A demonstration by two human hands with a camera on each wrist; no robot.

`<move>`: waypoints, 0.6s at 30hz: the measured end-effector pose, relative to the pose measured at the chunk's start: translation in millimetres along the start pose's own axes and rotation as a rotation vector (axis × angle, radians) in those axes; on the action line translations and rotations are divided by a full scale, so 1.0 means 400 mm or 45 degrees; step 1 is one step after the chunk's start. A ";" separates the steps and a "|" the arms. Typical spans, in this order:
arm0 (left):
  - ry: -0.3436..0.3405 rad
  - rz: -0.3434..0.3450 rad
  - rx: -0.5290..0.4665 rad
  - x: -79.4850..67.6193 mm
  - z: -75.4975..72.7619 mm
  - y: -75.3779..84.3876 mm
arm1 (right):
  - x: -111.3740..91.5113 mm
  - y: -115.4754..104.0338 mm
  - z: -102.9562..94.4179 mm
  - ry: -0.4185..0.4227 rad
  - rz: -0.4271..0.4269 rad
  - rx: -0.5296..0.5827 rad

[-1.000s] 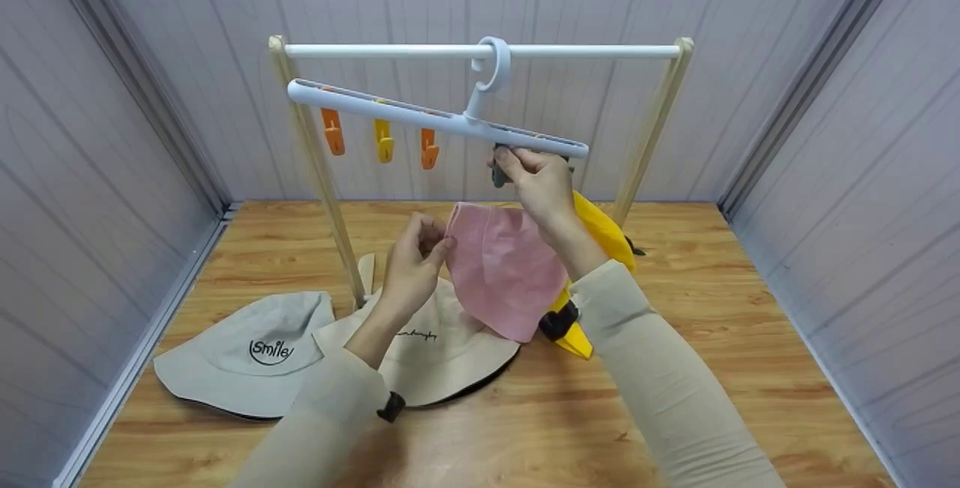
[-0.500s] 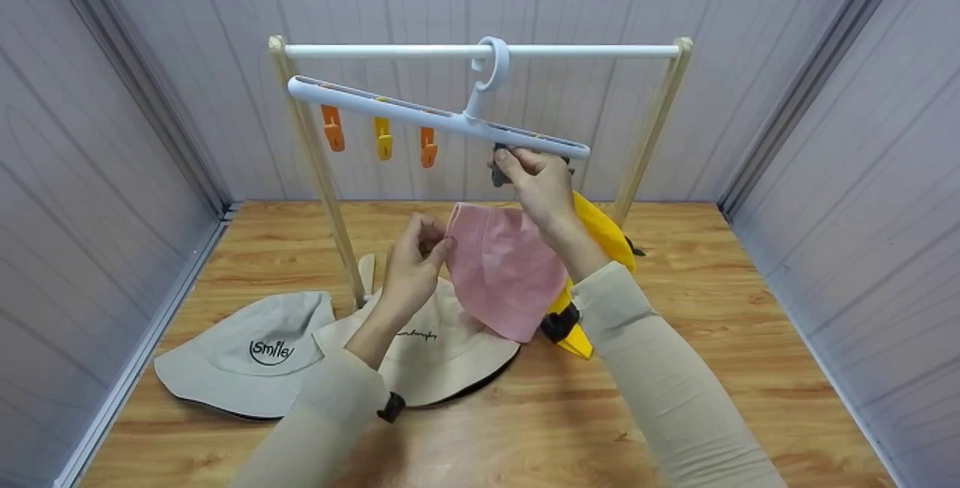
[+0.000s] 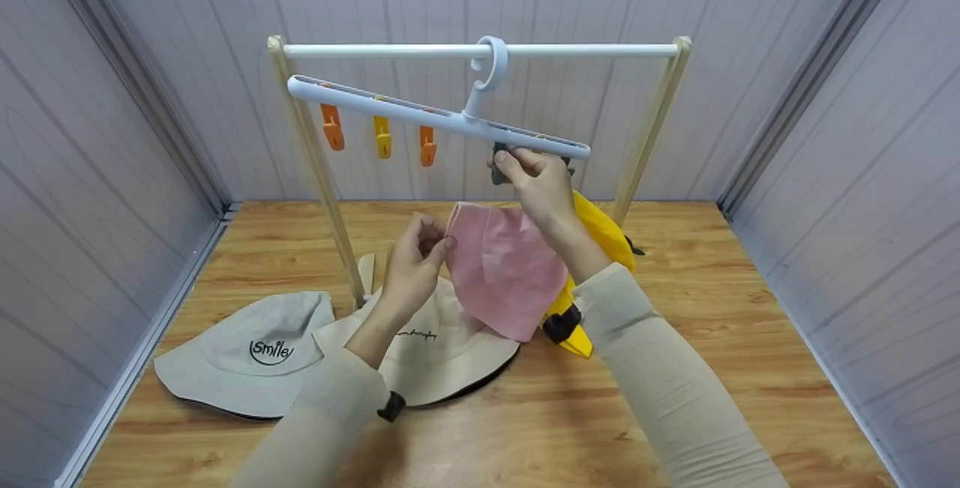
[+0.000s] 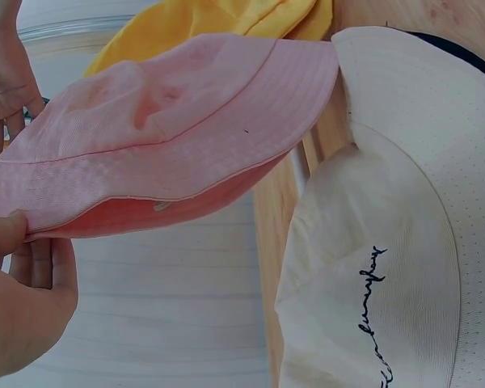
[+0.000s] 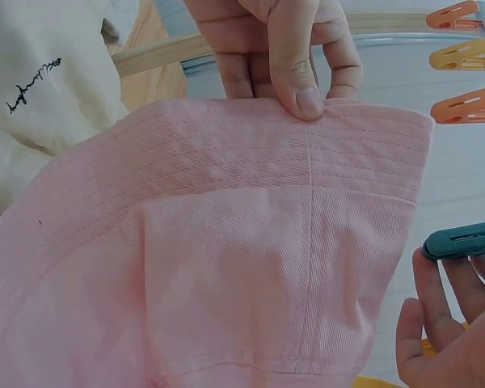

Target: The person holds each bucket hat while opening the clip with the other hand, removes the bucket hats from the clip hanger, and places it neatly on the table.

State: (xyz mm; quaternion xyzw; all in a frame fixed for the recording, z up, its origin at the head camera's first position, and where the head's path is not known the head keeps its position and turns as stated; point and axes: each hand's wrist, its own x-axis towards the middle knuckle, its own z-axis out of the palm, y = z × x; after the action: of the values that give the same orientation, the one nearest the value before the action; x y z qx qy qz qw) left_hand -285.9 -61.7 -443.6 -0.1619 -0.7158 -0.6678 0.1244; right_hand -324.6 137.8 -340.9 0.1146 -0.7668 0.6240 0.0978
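A pink bucket hat [image 3: 506, 270] hangs from my left hand [image 3: 412, 263], which pinches its brim edge between thumb and fingers. My right hand [image 3: 546, 187] pinches a dark green clip [image 5: 465, 240] under the right part of a pale blue hanger [image 3: 375, 104]. A gap shows between that clip and the hat in the right wrist view. Behind my right wrist is a yellow hat [image 3: 604, 229], partly hidden, hanging below the hanger's right end. The hanger tilts down to the right.
The hanger hooks over a white rod [image 3: 600, 51] on wooden posts. Two orange clips [image 3: 331, 128] and a yellow clip [image 3: 383, 137] hang on its left side. A grey "smile" hat [image 3: 240, 349] and a cream hat [image 3: 450, 360] lie on the wooden surface [image 3: 675, 308].
The hanger's left end has risen very slightly, with its clips. Both hands keep their hold in nearly the same place.
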 end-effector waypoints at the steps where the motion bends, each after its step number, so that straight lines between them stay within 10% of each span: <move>1: 0.002 0.000 0.003 0.000 0.000 0.000 | -0.001 0.000 0.000 -0.003 0.001 -0.006; 18: 0.011 -0.006 0.012 0.002 -0.002 -0.002 | -0.005 0.009 0.000 -0.050 0.010 0.040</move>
State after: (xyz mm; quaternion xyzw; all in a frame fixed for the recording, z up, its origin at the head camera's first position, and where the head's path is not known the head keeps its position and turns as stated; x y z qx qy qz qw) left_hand -286.9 -62.5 -443.9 -0.1568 -0.7189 -0.6652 0.1269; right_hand -323.9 138.7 -344.8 0.1253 -0.7591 0.6339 0.0786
